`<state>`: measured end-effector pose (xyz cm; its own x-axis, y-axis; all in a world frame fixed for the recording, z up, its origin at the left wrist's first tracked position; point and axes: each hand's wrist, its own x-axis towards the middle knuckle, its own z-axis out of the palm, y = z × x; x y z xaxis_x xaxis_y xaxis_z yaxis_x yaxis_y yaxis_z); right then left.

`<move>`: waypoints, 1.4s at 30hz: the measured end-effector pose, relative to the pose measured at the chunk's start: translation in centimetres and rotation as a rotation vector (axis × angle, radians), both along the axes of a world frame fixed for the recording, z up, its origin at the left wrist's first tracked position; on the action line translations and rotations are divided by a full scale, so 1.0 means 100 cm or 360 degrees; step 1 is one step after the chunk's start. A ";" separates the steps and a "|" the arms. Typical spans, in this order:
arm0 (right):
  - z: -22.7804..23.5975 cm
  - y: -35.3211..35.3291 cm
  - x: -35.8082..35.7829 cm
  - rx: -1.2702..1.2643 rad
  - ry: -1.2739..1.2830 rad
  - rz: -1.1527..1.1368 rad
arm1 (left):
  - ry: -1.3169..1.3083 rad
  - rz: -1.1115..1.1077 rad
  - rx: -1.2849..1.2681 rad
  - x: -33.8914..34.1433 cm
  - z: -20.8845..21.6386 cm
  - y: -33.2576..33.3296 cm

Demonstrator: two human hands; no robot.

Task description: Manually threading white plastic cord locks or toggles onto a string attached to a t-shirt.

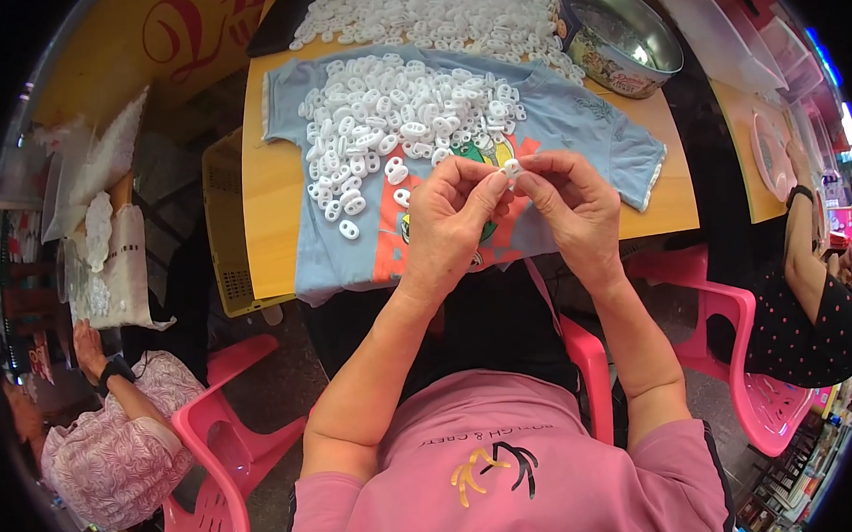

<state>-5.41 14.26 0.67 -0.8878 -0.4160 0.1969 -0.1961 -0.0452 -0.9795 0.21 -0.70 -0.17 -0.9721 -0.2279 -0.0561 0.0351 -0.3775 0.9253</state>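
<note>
Between the fingertips of both my hands is a small white two-hole plastic piece [511,168]. My left hand [450,213] pinches it from the left with thumb and forefinger, the other fingers curled in. From the right, thumb and forefinger of my right hand [575,202] close on the same piece. Just beyond lies a heap of similar white oval pieces [372,107], spread over a blue-grey T-shirt [326,256] with a red, green and yellow print. A few loose ones, such as a single white piece [349,229], lie left of my left hand.
A larger pile of white pieces [434,18] covers the far side of the yellow table [656,204]. A round metal tin [627,77] stands at the far right. Pink chairs [229,446] flank me. Other people sit left and right, including one in a patterned top [121,460].
</note>
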 end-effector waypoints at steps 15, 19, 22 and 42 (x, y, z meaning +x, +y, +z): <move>0.002 0.000 0.003 -0.0229 -0.0125 -0.0047 | -0.0018 0.0005 0.0196 -0.006 0.011 0.010; 0.014 0.006 0.002 -0.0417 -0.0359 -0.0004 | 0.0009 -0.0073 0.0110 0.001 0.029 0.010; 0.026 0.013 0.001 -0.0545 -0.0529 0.0150 | 0.0114 -0.0151 0.0054 0.011 0.036 0.008; 0.044 0.000 0.042 -0.0684 -0.1105 0.0402 | 0.0757 -0.0091 -0.0220 0.037 0.000 0.018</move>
